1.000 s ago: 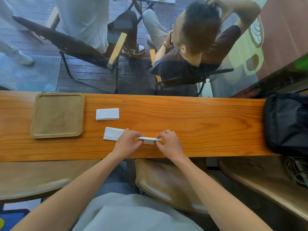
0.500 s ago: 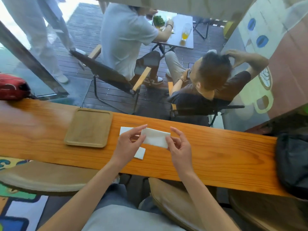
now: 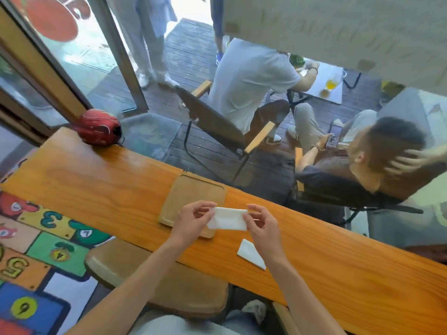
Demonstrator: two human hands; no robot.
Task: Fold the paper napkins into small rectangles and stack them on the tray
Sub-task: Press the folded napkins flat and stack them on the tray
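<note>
A folded white napkin hangs in the air between both hands, over the near right corner of the wooden tray. My left hand pinches its left end and my right hand pinches its right end. The tray lies on the orange wooden counter with nothing visible on it. A second folded white napkin lies flat on the counter near the front edge, just right of the tray and partly behind my right wrist.
A red helmet rests on the counter's far left end. Brown padded stools stand under the near edge. Behind the glass, people sit on chairs at a small table. A colourful numbered mat covers the floor at left.
Both hands lifted the napkin off the counter and carried it left, over the tray's corner. The view has swung left and up, bringing the helmet and mat into sight.
</note>
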